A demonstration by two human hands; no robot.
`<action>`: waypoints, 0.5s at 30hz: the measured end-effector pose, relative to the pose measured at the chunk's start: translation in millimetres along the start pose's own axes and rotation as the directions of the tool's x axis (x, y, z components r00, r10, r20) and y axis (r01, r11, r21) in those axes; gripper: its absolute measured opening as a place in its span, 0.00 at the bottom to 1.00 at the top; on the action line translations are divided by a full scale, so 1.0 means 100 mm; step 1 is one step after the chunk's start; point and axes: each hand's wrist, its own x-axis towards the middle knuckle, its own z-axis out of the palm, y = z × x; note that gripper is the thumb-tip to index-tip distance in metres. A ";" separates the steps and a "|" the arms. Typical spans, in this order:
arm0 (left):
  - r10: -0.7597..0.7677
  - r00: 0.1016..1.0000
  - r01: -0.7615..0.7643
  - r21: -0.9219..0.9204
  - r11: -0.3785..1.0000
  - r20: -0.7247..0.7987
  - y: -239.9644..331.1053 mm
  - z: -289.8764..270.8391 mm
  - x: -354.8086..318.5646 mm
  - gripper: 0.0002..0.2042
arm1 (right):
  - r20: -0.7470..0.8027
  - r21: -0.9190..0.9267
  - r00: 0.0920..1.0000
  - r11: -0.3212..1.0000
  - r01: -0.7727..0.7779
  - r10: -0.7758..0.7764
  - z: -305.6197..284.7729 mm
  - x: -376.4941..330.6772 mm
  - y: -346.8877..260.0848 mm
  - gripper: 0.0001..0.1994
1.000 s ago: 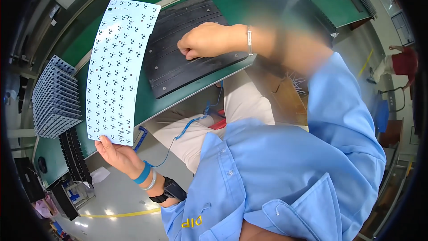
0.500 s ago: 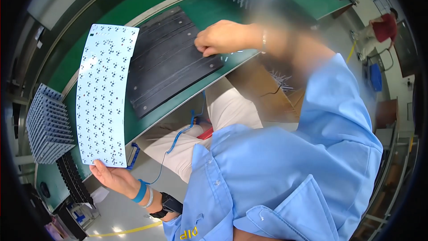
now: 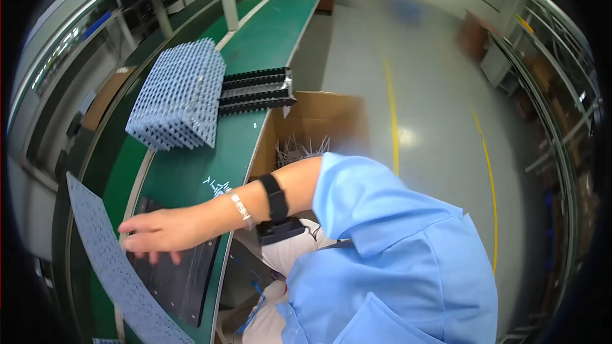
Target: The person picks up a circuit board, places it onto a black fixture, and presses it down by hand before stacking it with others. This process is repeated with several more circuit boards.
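Observation:
A long pale board [image 3: 121, 274] dotted with small dark marks and holes, like a keyboard circuit board, stands tilted at the lower left. My right hand [image 3: 162, 232] reaches across the bench with its fingers apart, holding nothing I can see. Its fingertips are beside the board's edge; whether they touch it I cannot tell. Under that hand lies a flat black plate [image 3: 182, 274] on the green bench. My left hand is out of view, and the board's lower end runs off the picture.
Beyond my arm a tall pale-blue stack of perforated pieces [image 3: 178, 95] stands on the green bench [image 3: 248, 44], next to a black slotted rack [image 3: 255, 91]. Small white pieces [image 3: 220, 187] lie scattered nearby. An open cardboard box [image 3: 325, 114] holding thin white strips sits beside the bench.
The view has swung right along the bench. My right hand has moved from the black plate's far edge to beside the board, its fingers now spread. My left hand has left the picture.

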 end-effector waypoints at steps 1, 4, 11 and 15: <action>0.252 0.962 -0.268 0.203 0.942 0.102 0.07 -0.03 0.03 0.12 | -0.019 -0.016 1.000 1.000 0.019 -0.019 0.06 0.00 -0.11 0.24; 0.560 0.710 -0.478 -0.293 0.828 0.426 0.46 0.08 0.32 0.12 | -0.067 0.139 0.997 0.989 -0.040 0.050 0.02 0.07 -0.21 0.21; 0.748 0.335 -0.625 -0.459 0.632 0.573 0.74 0.45 -0.06 0.10 | -0.071 -0.216 0.995 0.973 -0.081 0.067 -0.43 -0.03 -0.03 0.17; 0.700 0.402 -0.483 -0.514 0.709 0.590 0.94 0.51 0.02 0.09 | -0.025 -0.426 0.998 0.904 0.048 -0.065 -0.59 -0.26 -0.42 0.16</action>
